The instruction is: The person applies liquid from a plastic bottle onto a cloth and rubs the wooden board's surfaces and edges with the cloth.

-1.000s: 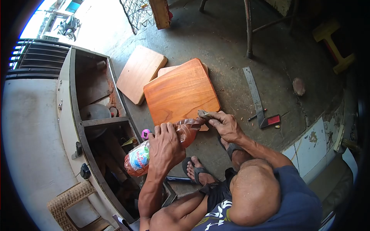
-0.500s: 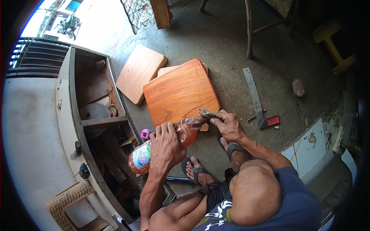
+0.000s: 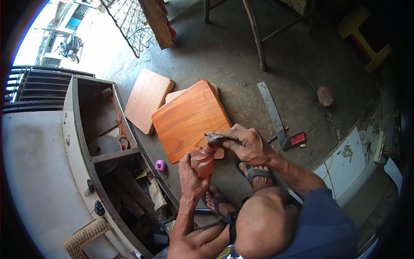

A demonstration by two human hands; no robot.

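Observation:
My left hand (image 3: 192, 182) is wrapped round a clear plastic bottle (image 3: 202, 162) with reddish-orange liquid in it. The bottle stands nearly upright, its lower part and label hidden by the hand. At its mouth, my right hand (image 3: 249, 146) pinches a small folded greyish pad (image 3: 213, 137), which looks like a rag, though its kind is unclear. Beyond both hands lies an orange-stained wooden board (image 3: 189, 118) on the floor. It overlaps a paler board (image 3: 174, 96), and another unstained board (image 3: 148, 99) is to its left.
An open cabinet (image 3: 116, 156) lies along the left, with a pink tape measure (image 3: 160, 165) beside it. To the right are a metal try square (image 3: 271, 110) with a red handle and a round brown piece (image 3: 324, 96). Stool legs (image 3: 257, 43) stand at the back.
The bottle has swung from lying tilted leftward to nearly upright, my left hand turning with it. My right hand keeps the pad at the bottle's mouth. The camera view has shifted.

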